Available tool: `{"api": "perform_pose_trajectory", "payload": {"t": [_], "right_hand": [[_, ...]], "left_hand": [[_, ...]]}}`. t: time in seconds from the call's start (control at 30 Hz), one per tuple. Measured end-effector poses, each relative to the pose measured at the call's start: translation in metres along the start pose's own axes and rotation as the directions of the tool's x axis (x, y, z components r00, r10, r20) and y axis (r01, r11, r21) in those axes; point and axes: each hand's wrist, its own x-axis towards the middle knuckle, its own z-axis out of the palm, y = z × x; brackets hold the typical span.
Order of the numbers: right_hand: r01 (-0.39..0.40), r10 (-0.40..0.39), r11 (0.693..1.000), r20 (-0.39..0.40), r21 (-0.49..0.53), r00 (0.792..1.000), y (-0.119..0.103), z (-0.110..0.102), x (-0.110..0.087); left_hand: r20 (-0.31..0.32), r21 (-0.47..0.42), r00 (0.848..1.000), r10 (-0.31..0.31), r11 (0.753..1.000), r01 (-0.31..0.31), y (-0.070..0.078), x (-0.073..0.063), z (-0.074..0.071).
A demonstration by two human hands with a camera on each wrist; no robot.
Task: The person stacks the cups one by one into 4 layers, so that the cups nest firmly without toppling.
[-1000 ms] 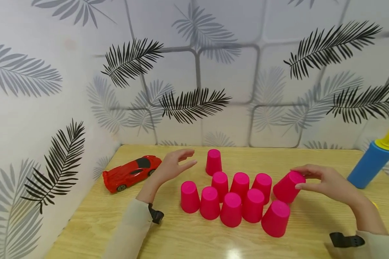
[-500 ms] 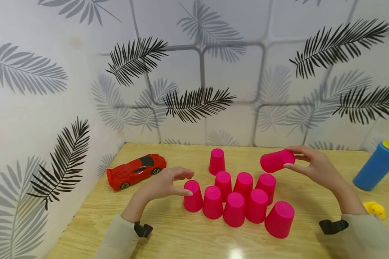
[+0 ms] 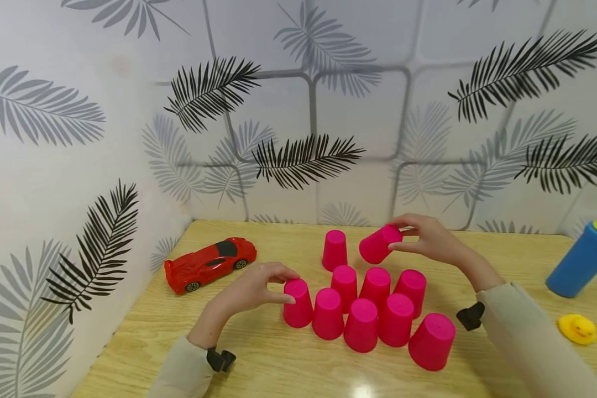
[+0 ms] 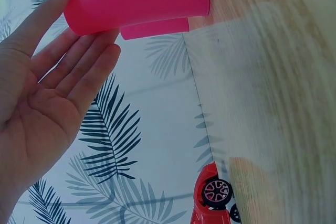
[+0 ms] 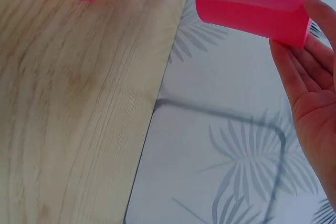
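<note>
My right hand (image 3: pixel 430 239) pinches the closed end of a tilted pink cup (image 3: pixel 375 246) above the table's back part. In the right wrist view, my fingers touch the end of that held cup (image 5: pixel 252 22). Just left of it a single pink cup (image 3: pixel 335 251) stands upside down. With thumb and fingers, my left hand (image 3: pixel 251 290) grips the top of the leftmost pink cup (image 3: pixel 298 307) in the front row, which stands upside down; the left wrist view shows this cup (image 4: pixel 139 1) close up. Several more upside-down pink cups (image 3: pixel 362 329) stand in two rows between the hands.
A red toy car (image 3: pixel 211 264) sits behind my left hand. At the right are a blue cylinder (image 3: pixel 579 262) with a yellow top and a yellow rubber duck (image 3: pixel 577 329). A patterned wall (image 3: pixel 298 110) rises behind the wooden table (image 3: pixel 278 370).
The right hand lifted a cup from the right end of the back row and carried it left, toward the lone back cup. The left hand came down to the leftmost front cup and gripped it.
</note>
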Motion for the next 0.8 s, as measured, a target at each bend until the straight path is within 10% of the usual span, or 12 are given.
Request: {"api": "perform_pose_trajectory", "payload": {"t": [0.8], "right_hand": [[-0.037,0.038,0.999,0.208,-0.008,0.977,0.002,0.032,0.037]], "left_hand": [[0.001,-0.099,1.0,-0.013,0.995,0.013,-0.008,-0.001,0.001]]}}
